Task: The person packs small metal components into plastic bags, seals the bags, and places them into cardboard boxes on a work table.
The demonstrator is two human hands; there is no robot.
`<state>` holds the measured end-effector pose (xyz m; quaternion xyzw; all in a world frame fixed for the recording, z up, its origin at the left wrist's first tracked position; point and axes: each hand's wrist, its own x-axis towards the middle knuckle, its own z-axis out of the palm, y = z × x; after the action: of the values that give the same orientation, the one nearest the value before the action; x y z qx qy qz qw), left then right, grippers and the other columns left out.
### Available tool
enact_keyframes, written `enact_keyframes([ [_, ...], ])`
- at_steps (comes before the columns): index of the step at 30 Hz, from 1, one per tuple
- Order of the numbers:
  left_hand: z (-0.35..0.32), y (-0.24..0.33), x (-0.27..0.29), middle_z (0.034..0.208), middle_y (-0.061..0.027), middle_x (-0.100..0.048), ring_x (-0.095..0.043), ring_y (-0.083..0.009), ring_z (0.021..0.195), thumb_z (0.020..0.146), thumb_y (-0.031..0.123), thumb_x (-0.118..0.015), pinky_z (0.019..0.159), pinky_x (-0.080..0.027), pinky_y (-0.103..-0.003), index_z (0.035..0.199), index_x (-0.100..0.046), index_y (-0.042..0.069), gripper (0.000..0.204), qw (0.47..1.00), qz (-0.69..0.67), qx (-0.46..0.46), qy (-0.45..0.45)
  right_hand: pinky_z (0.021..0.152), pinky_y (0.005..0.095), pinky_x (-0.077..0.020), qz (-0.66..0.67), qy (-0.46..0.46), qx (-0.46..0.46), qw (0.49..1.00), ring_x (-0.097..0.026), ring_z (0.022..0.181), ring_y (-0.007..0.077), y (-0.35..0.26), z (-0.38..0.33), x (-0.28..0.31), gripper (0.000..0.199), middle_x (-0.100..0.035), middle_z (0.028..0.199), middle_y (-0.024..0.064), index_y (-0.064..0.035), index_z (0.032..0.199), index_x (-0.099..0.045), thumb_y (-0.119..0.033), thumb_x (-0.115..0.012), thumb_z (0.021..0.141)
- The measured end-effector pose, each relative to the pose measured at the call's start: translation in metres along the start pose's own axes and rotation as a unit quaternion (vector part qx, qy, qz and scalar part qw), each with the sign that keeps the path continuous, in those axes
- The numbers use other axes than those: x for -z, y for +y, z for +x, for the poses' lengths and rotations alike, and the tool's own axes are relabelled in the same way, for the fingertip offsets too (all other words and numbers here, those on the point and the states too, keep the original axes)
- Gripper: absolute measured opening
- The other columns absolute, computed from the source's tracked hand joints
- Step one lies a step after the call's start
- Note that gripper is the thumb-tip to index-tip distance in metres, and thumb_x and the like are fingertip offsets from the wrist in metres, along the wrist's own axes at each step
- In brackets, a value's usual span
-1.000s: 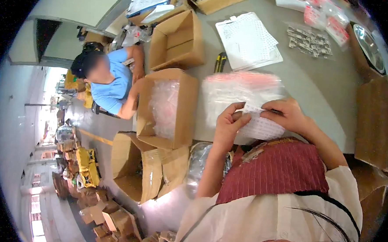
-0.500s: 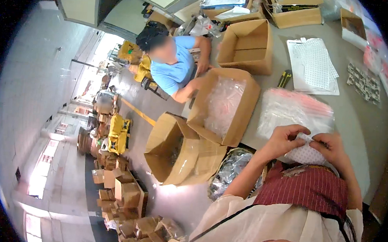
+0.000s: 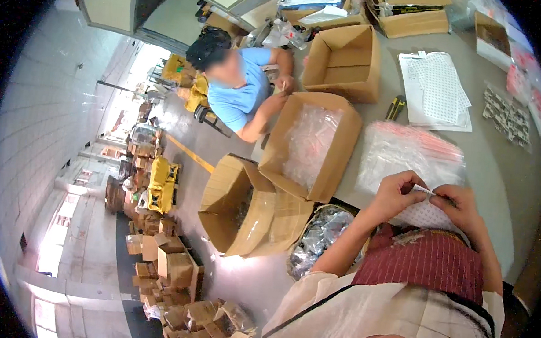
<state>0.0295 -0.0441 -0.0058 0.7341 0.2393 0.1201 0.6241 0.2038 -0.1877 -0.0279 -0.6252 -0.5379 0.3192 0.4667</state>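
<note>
Change: view has swung left since a second ago; both hands stay together at the table edge.
Sheet: small white dotted paper sheet (image 3: 424,215), thin and flat, over the lap.
Left hand (image 3: 394,195): fingertips pinching its edge.
Right hand (image 3: 461,206): fingertips pinching likewise.
Beyond: crinkly clear plastic bags with pink strips (image 3: 409,155); open brown cardboard box (image 3: 311,143).
</note>
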Motion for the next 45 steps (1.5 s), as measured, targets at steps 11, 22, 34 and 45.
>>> enact_keyframes([
  [11, -0.001, -0.011, -0.006, 0.068, 0.0045, -0.058, -0.047, -0.0037, 0.063, 0.079, 0.010, -0.078, 0.056, -0.039, -0.022, 0.079, -0.067, 0.003, 0.013, 0.995, 0.000, 0.014, 0.095, 0.069, 0.0314, -0.0482, 0.025, 0.020, -0.013, 0.999, -0.062, 0.078, 0.0176, -0.006, -0.001, 0.001, 0.017, -0.067, 0.084, 0.0107, 0.0003, 0.092, -0.067, -0.015, -0.069, 0.085],
  [22, -0.004, -0.014, -0.004, 0.065, 0.0060, -0.052, -0.044, -0.0037, 0.062, 0.079, 0.009, -0.078, 0.054, -0.035, -0.023, 0.075, -0.064, 0.004, 0.016, 0.990, -0.025, -0.036, 0.137, 0.090, 0.0331, -0.0467, 0.107, 0.011, -0.031, 0.994, -0.062, 0.102, 0.0193, -0.021, -0.002, 0.006, 0.033, -0.068, 0.104, 0.0085, -0.0008, 0.110, -0.064, -0.011, -0.071, 0.080],
  [34, -0.004, -0.005, 0.000, 0.065, 0.0073, -0.046, -0.039, -0.0029, 0.061, 0.078, 0.006, -0.078, 0.053, -0.031, -0.021, 0.072, -0.057, 0.005, 0.022, 0.981, -0.116, -0.010, 0.152, 0.084, 0.0277, -0.0413, 0.241, 0.103, -0.065, 0.963, -0.057, 0.092, 0.0138, 0.013, -0.004, 0.010, 0.021, -0.065, 0.098, 0.0021, -0.0031, 0.101, -0.067, -0.014, -0.065, 0.083],
  [45, -0.011, -0.004, -0.005, 0.072, 0.0039, -0.060, -0.049, -0.0037, 0.064, 0.080, 0.002, -0.075, 0.057, -0.038, -0.019, 0.083, -0.068, 0.002, 0.008, 0.981, -0.110, -0.020, 0.157, 0.074, 0.0232, -0.0349, 0.326, 0.118, -0.122, 0.930, -0.046, 0.080, 0.0074, 0.002, 0.000, 0.008, 0.008, -0.053, 0.082, -0.0032, -0.0068, 0.091, -0.061, -0.011, -0.062, 0.085],
])
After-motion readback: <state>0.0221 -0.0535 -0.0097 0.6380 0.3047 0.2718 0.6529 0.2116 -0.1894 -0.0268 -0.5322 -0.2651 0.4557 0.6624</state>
